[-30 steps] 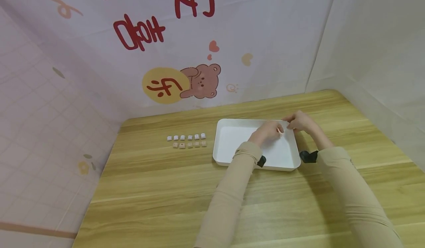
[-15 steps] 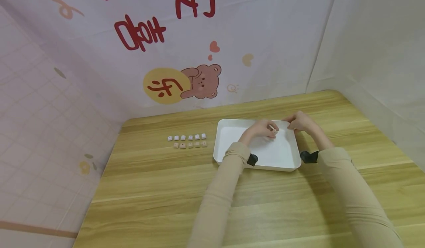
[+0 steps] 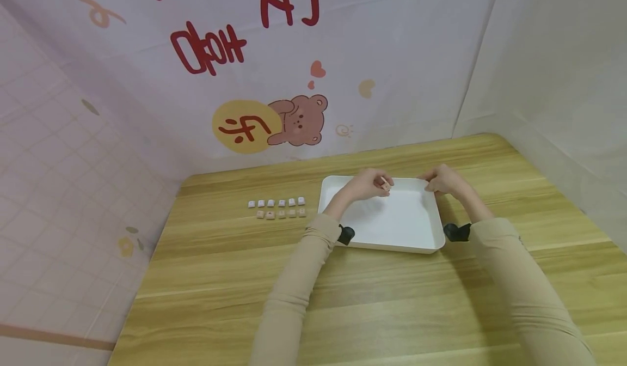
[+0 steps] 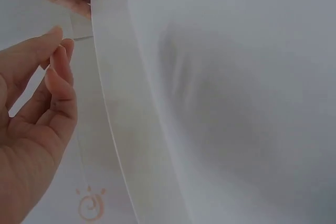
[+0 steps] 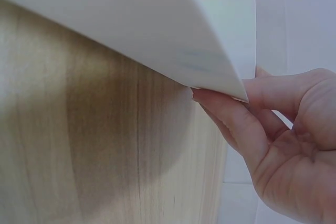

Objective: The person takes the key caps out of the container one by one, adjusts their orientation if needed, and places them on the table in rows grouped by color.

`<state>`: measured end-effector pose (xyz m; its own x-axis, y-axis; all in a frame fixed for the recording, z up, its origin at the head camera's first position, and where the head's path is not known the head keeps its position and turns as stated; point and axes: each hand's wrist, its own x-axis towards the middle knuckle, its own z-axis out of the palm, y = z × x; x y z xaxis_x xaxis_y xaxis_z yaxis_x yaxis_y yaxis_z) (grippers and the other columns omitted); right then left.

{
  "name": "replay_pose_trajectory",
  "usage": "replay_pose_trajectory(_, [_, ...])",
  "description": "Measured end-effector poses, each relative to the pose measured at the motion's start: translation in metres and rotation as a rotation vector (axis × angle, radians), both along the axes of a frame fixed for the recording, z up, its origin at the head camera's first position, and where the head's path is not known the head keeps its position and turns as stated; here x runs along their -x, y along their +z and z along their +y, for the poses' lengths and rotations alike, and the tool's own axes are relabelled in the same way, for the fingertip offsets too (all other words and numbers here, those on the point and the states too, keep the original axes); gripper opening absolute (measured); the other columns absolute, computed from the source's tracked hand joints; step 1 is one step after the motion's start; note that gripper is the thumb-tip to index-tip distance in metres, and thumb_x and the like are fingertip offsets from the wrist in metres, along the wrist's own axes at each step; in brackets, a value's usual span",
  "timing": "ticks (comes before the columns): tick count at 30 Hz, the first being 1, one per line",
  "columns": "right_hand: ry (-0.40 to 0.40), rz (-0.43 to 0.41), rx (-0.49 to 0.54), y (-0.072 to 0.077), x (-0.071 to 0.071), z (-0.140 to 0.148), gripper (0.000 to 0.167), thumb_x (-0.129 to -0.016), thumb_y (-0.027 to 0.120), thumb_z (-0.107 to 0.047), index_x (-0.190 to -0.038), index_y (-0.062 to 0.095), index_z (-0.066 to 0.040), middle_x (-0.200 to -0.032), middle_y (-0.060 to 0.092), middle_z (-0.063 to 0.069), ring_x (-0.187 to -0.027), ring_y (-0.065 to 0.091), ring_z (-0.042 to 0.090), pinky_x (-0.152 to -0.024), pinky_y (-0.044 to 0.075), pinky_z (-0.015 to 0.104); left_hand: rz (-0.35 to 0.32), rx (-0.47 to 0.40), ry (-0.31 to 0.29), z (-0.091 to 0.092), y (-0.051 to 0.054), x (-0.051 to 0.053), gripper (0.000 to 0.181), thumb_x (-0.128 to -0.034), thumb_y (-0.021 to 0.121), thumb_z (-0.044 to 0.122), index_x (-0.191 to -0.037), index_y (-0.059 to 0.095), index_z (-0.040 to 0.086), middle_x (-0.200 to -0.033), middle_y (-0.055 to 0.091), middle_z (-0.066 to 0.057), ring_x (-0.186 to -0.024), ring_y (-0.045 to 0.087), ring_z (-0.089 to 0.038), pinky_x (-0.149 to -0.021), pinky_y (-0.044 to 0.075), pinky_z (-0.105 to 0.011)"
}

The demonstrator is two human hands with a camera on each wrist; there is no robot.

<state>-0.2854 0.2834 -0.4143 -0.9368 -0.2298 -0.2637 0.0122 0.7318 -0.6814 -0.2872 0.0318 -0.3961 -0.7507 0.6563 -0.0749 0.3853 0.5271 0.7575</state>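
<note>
Over the left part of the white tray (image 3: 397, 224), my left hand (image 3: 363, 185) pinches a small beige keycap (image 3: 386, 186) between thumb and fingers. In the left wrist view the curled fingers hide that keycap. At the tray's far right corner, my right hand (image 3: 442, 181) grips the rim, thumb and fingers on either side of the wall in the right wrist view. To the left of the tray lie two rows of small keycaps: white keycaps (image 3: 271, 203) behind, beige keycaps (image 3: 270, 215) in front.
The wooden table (image 3: 220, 290) carries everything. A white cloth backdrop (image 3: 392, 55) with a printed bear stands behind it, and more white cloth hangs at both sides. A black strap piece (image 3: 458, 232) shows at the right wrist.
My left hand has moved left across the tray, from near its right side, carrying the beige keycap. The right hand stays at the tray's corner. The keycap rows look the same.
</note>
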Motion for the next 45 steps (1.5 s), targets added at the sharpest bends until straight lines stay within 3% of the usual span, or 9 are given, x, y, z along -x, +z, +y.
replay_pose_trajectory(8, [-0.005, -0.004, -0.002, -0.001, 0.0, 0.0, 0.044, -0.089, 0.054, 0.0, -0.131, 0.047, 0.013, -0.128, 0.049, 0.038, -0.11, 0.057, 0.047, -0.081, 0.057, 0.043, 0.19, 0.034, 0.043, -0.028, 0.013, -0.013, 0.035, -0.0969, 0.054, 0.017, -0.131, 0.057, 0.011, -0.116, 0.065, -0.006, -0.101, 0.06, -0.016, -0.078, 0.048, -0.02])
replay_pose_trajectory(13, [0.002, 0.004, -0.007, 0.0, 0.0, -0.001, 0.044, -0.088, 0.054, -0.001, -0.13, 0.048, 0.013, -0.128, 0.049, 0.039, -0.11, 0.058, 0.047, -0.082, 0.057, 0.043, 0.199, -0.069, 0.125, -0.049, 0.016, -0.025, 0.03, -0.0956, 0.056, 0.016, -0.124, 0.056, 0.008, -0.117, 0.066, -0.009, -0.103, 0.062, -0.019, -0.082, 0.051, -0.023])
replay_pose_trajectory(19, [0.01, -0.001, -0.001, 0.001, 0.0, -0.002, 0.044, -0.089, 0.053, -0.002, -0.13, 0.048, 0.013, -0.128, 0.05, 0.038, -0.109, 0.059, 0.046, -0.083, 0.057, 0.044, 0.221, -0.192, 0.179, -0.079, 0.013, -0.033, 0.026, -0.0932, 0.06, 0.015, -0.117, 0.065, 0.007, -0.114, 0.068, -0.008, -0.101, 0.064, -0.019, -0.085, 0.054, -0.029])
replay_pose_trajectory(23, [0.013, 0.003, -0.001, 0.001, 0.0, -0.002, 0.044, -0.089, 0.053, -0.002, -0.131, 0.048, 0.013, -0.128, 0.05, 0.038, -0.108, 0.059, 0.046, -0.083, 0.057, 0.044, 0.237, -0.229, 0.223, -0.108, 0.015, -0.038, 0.027, -0.0904, 0.064, 0.012, -0.116, 0.067, 0.004, -0.113, 0.068, -0.012, -0.099, 0.065, -0.023, -0.083, 0.055, -0.036])
replay_pose_trajectory(28, [0.016, 0.01, 0.003, 0.001, 0.0, -0.001, 0.044, -0.089, 0.053, -0.001, -0.131, 0.048, 0.013, -0.128, 0.049, 0.038, -0.108, 0.059, 0.045, -0.083, 0.057, 0.045, 0.226, -0.23, 0.33, -0.153, 0.015, -0.04, 0.026, -0.0868, 0.068, 0.012, -0.112, 0.069, 0.004, -0.107, 0.071, -0.012, -0.095, 0.066, -0.024, -0.082, 0.056, -0.037])
replay_pose_trajectory(34, [0.019, 0.017, 0.011, 0.001, 0.001, -0.001, 0.044, -0.088, 0.052, -0.001, -0.13, 0.048, 0.013, -0.127, 0.051, 0.038, -0.106, 0.061, 0.043, -0.082, 0.057, 0.045, 0.179, -0.091, 0.448, -0.209, 0.012, -0.042, 0.023, -0.086, 0.07, 0.014, -0.107, 0.07, 0.005, -0.104, 0.071, -0.013, -0.096, 0.064, -0.024, -0.083, 0.055, -0.036])
replay_pose_trajectory(38, [0.018, 0.012, 0.013, 0.001, 0.001, 0.0, 0.044, -0.088, 0.053, 0.0, -0.13, 0.048, 0.014, -0.127, 0.051, 0.038, -0.105, 0.062, 0.043, -0.081, 0.057, 0.044, 0.146, 0.028, 0.511, -0.241, 0.007, -0.044, 0.024, -0.0868, 0.066, 0.008, -0.108, 0.067, -0.003, -0.106, 0.068, -0.022, -0.1, 0.063, -0.034, -0.082, 0.054, -0.041])
replay_pose_trajectory(45, [0.002, -0.002, 0.01, 0.001, -0.001, 0.0, 0.044, -0.088, 0.053, 0.0, -0.129, 0.049, 0.012, -0.126, 0.052, 0.037, -0.107, 0.06, 0.045, -0.08, 0.057, 0.043, 0.071, 0.17, 0.608, -0.272, -0.012, -0.046, 0.027, -0.0858, 0.065, 0.002, -0.109, 0.064, -0.01, -0.109, 0.063, -0.027, -0.103, 0.059, -0.039, -0.089, 0.05, -0.046])
